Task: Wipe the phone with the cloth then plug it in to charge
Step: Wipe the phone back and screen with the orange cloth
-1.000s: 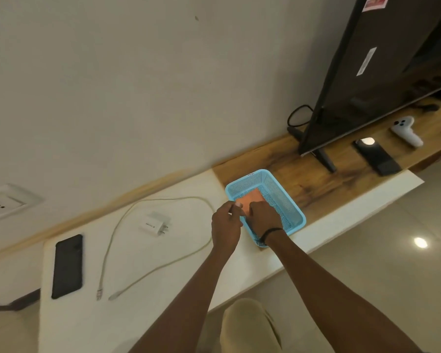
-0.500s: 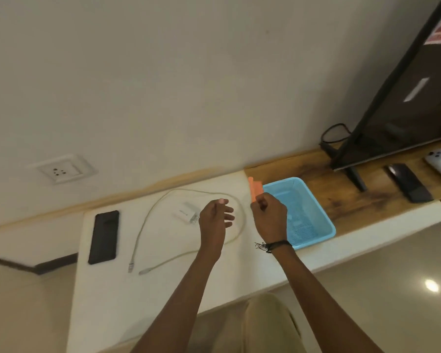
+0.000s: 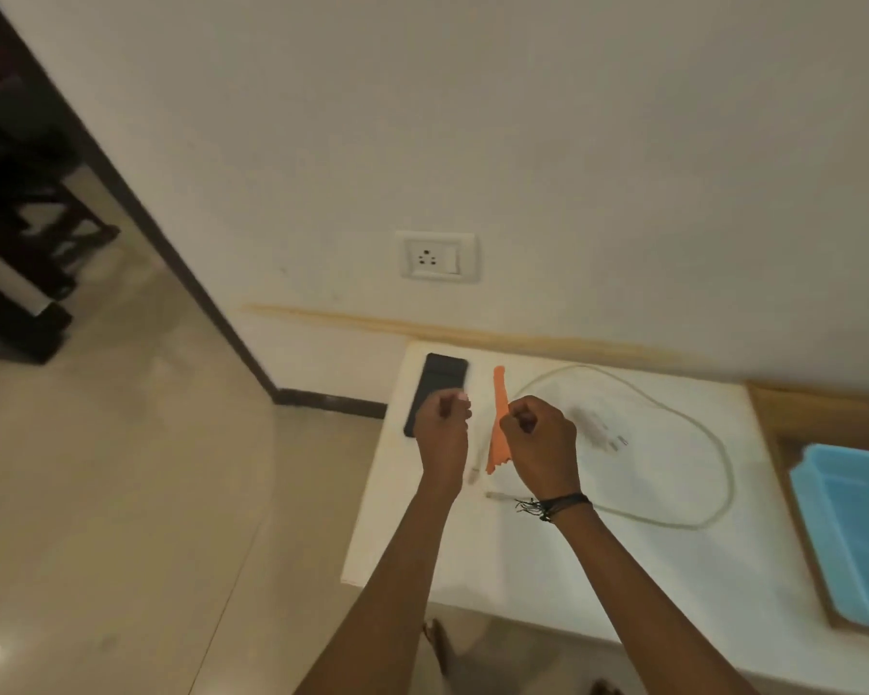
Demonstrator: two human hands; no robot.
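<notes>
Head view is looking down on a white counter (image 3: 623, 584) set against a pale wall, with both of the person's forearms reaching in from the bottom edge. The right hand (image 3: 540, 438) is gripping an orange cloth (image 3: 498, 423), its fingers curled tight into a fist round the middle of it. The cloth is standing up as a narrow strip, with one end poking above the knuckles and the other, notched end hanging below them. A black thread band (image 3: 553, 505) is circling that wrist. The left hand (image 3: 442, 431) is hovering just beside the cloth, apart from it, with its fingers loosely curled and nothing showing between them. It is covering the near end of the black phone (image 3: 440, 376), which is lying flat at the far left corner of the counter, close to the wall; whether the hand is touching the phone I cannot tell. A pale charging cable (image 3: 580, 367) is lying in a wide loop on the counter to the right of the hands, its two plug ends resting near the wrists. A white charger adapter (image 3: 598, 426), blurred, is sitting inside the loop just beside the right hand. A white wall socket (image 3: 437, 256) is sitting on the wall above the phone. A blue basket (image 3: 849, 534) is resting at the right edge on a wooden stretch (image 3: 783, 428) of the counter.
</notes>
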